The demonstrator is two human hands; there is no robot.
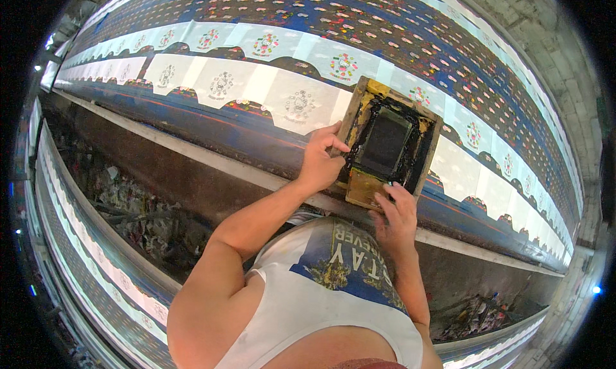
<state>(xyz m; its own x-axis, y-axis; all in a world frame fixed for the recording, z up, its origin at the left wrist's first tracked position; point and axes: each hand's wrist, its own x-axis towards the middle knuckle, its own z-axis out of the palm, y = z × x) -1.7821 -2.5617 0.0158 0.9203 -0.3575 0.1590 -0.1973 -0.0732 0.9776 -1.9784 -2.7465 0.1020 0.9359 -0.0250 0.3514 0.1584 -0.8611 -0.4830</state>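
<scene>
While left grip touches frame, right grip touches block, both half-curled.

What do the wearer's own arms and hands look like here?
Both the left hand and right hand are bare: no gloves or wristbands show. The arms have no sleeves; the white sleeveless top carries a dark blue printed panel with yellowish shapes.

The rectangular brown wooden frame is smeared yellow and black around a dark grey centre panel. White flat pieces bear grey circular motifs; pale-blue flat pieces bear multicoloured ones. Multicoloured spots dot the long blue-and-brown table.
</scene>
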